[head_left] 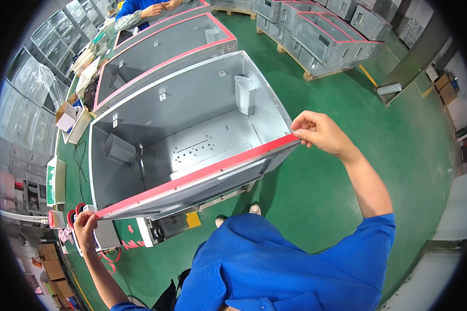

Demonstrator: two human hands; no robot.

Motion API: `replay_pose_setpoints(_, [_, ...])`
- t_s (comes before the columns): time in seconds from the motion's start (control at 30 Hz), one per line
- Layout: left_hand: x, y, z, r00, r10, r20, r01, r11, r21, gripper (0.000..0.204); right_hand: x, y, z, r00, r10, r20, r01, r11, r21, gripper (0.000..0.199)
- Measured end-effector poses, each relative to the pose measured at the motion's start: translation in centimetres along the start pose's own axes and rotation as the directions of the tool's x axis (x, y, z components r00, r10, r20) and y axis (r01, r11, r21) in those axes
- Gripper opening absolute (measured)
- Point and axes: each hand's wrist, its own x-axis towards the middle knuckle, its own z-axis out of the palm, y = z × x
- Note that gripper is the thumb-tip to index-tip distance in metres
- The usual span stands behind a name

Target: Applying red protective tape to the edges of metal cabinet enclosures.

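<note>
**Red strip stretched along the near rim of a grey metal box**

At the near left corner of the open box, the left hand [84, 224] grips the end of a red strip [192, 176], fingers curled and pressed together over it; a roll of red tape [73, 213] sits just beside that hand; from there the strip runs flat and narrow along the whole near top edge of the grey metal enclosure [202, 101], a smooth, matt, sheet-metal box with an open top; inside it, two small grey box-shaped brackets [119, 149] stand against the walls, one at the left, one at the far right corner, and the floor panel shows rows of small punched holes; at the near right corner the right hand [316, 132] pinches the other end of the strip between thumb and fingertips, the remaining fingers folded in.

Behind this box stand two more enclosures [166, 52] of the same shape, their rims already edged in red; beyond them another person's hands [158, 8] in blue sleeves are at work; the floor [321, 197] is glossy green; further grey boxes are stacked on wooden pallets [316, 36] at the far right.
</note>
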Motion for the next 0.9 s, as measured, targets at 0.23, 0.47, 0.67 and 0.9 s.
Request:
replay_pose_setpoints(0.23, [0.0,-0.4,-0.3,0.999,-0.040,-0.025,0.039,0.999,-0.028,0.004,0.5,0.5,-0.3,1.000,-0.027,-0.001,0.027,0.992,-0.124,0.010])
replay_pose_setpoints(0.47, [0.1,-0.8,-0.8,0.999,-0.050,-0.008,0.049,0.992,-0.113,0.004,1.1,0.1,-1.0,0.999,-0.020,0.034,0.026,0.982,-0.189,0.009])
replay_pose_setpoints(0.67, [0.1,-1.0,-0.7,0.995,-0.083,-0.055,0.077,0.991,-0.105,0.005,1.6,0.3,-1.3,0.997,0.039,0.071,-0.028,0.988,-0.151,0.009])
replay_pose_setpoints(0.9, [-0.1,-1.4,-1.3,0.991,-0.129,-0.032,0.124,0.985,-0.124,0.007,1.6,0.0,-1.5,0.994,0.061,0.094,-0.049,0.990,-0.130,0.009])
